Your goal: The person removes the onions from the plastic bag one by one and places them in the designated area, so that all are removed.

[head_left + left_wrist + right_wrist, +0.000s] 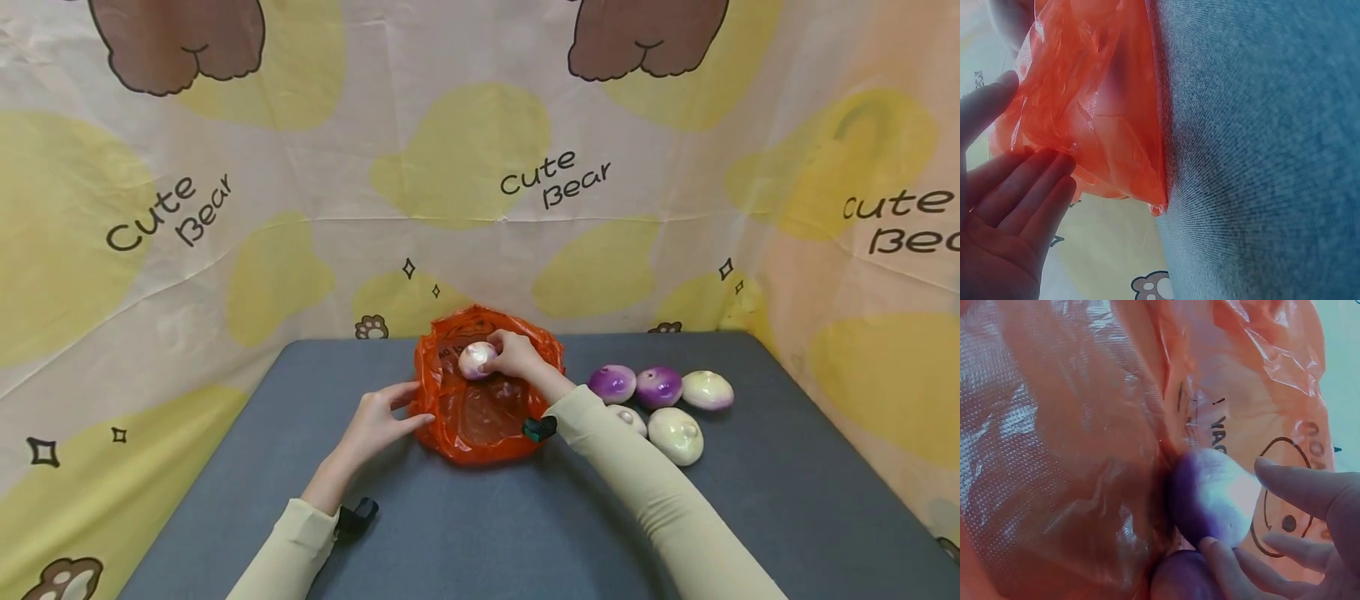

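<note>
An orange plastic bag point(480, 442) stands opened on the table, its mouth facing up. Inside its mouth, my right hand point(517, 354) pinches a white and purple onion point(476, 361) between thumb and fingers. The right wrist view shows this onion point(1219, 497) against the bag's printed inner wall, with a second purple onion point(1188, 578) just below it. At the bag's left side is my left hand point(378, 425), thumb and fingers spread apart. In the left wrist view its straight fingers point(1029, 194) touch the outside of the plastic, the thumb at another part of it.
Several onions lie in a group right of the bag, among them a purple onion point(612, 384) and a white onion point(677, 436). My right forearm partly covers one of them. A printed cloth point(450, 167) hangs behind the grey table point(450, 533).
</note>
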`<action>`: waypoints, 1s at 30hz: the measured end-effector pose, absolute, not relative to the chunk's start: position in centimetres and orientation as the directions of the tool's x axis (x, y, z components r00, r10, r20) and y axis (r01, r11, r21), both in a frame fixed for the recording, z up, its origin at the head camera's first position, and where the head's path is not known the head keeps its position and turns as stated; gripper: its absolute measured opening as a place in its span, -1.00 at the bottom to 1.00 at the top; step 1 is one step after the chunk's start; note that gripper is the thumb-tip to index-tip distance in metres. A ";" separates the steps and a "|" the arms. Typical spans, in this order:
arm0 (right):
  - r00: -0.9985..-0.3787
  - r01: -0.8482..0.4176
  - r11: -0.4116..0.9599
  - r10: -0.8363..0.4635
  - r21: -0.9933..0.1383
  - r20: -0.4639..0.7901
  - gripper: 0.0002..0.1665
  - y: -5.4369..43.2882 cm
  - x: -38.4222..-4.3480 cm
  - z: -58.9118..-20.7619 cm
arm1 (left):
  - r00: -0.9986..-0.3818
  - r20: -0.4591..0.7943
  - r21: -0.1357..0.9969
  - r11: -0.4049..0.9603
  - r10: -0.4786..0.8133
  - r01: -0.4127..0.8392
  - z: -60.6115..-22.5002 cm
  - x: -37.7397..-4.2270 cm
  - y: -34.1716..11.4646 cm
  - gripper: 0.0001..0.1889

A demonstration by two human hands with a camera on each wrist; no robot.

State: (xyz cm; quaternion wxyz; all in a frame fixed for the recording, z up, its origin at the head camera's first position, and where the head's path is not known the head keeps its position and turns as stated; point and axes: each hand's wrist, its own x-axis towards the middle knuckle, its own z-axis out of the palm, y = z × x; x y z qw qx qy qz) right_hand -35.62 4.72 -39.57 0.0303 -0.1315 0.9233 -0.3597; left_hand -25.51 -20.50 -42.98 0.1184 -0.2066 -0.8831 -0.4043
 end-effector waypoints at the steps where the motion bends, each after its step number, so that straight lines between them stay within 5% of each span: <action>1: -0.965 -0.221 0.711 -0.260 -0.668 0.043 -0.28 4.7 -35.6 -39.6 | -0.886 0.376 0.665 0.587 0.271 0.462 -43.0 -25.5 -20.5 -0.39; 30: -0.944 -0.323 0.728 -0.294 -0.605 0.150 -0.25 3.7 -36.1 -40.0 | -0.883 0.379 0.650 0.599 0.277 0.467 -43.3 -25.8 -20.4 -0.41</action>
